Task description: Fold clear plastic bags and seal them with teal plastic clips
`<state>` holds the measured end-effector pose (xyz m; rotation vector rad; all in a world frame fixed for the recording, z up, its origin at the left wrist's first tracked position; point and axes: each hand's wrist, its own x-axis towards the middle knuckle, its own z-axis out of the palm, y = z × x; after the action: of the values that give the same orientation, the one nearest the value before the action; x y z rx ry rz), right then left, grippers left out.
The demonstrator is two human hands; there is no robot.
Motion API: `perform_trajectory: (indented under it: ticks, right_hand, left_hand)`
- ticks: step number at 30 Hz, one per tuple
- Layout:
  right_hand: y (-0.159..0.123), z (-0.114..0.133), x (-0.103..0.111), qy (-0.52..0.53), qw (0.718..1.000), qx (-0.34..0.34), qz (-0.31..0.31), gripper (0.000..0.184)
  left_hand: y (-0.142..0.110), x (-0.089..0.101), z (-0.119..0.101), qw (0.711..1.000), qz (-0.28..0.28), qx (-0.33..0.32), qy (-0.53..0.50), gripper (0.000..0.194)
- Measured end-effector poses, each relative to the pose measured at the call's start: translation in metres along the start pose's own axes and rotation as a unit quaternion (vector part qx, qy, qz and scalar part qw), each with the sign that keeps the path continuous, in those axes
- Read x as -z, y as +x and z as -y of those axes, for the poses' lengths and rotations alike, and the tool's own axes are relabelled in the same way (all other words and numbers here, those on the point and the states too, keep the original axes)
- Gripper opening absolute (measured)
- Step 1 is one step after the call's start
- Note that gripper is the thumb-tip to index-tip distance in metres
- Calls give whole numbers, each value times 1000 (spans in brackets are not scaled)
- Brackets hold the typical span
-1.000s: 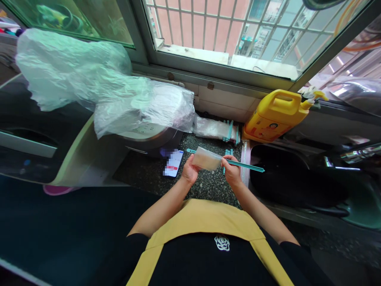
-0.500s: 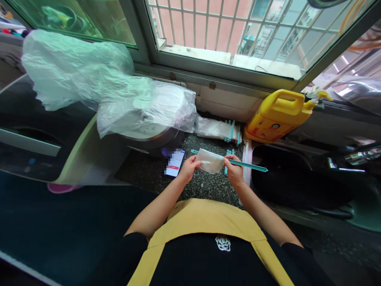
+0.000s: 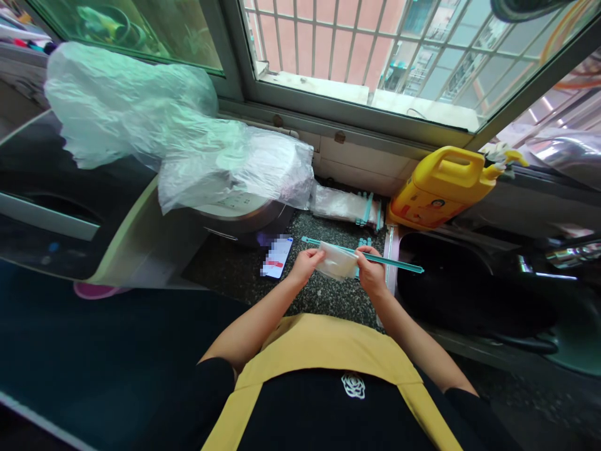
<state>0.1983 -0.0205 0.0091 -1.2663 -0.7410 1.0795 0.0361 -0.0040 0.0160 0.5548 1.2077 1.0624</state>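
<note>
A small translucent plastic bag (image 3: 339, 262) is stretched between my hands above the dark speckled counter. My left hand (image 3: 305, 267) pinches its left edge between thumb and fingers. At the bag's upper right corner, my right hand (image 3: 372, 270) is closed on a long teal bag-sealing stick (image 3: 400, 264) and the bag's edge. The stick runs along the top of the bag, with one end out to the left and the other reaching right over the sink's edge. Whether it is clamped on the bag, I cannot tell.
Several short teal sticks (image 3: 364, 242) lie behind my right hand. At the back is a clear pack (image 3: 339, 205) with more sticks on it. A phone (image 3: 278, 258) lies left, a plastic-covered appliance (image 3: 235, 213) behind it. A yellow jug (image 3: 436, 188) stands by the black sink (image 3: 469, 294).
The bag has shifted slightly right and down, and more of the stick's left end now shows. Both hands keep their hold, the left a little further right. The whole view has moved slightly.
</note>
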Motion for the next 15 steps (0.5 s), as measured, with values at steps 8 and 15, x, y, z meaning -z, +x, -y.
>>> perform_trajectory:
  ticks: [8,15]
  right_hand:
    - [0,3,-5,29,1000,-4,0,23]
    - [-2,4,-4,10,999,-10,38,27]
  left_hand:
    - [-4,-5,2,998,-21,-16,-53,8]
    - [-3,-1,0,991,-43,17,-123,17]
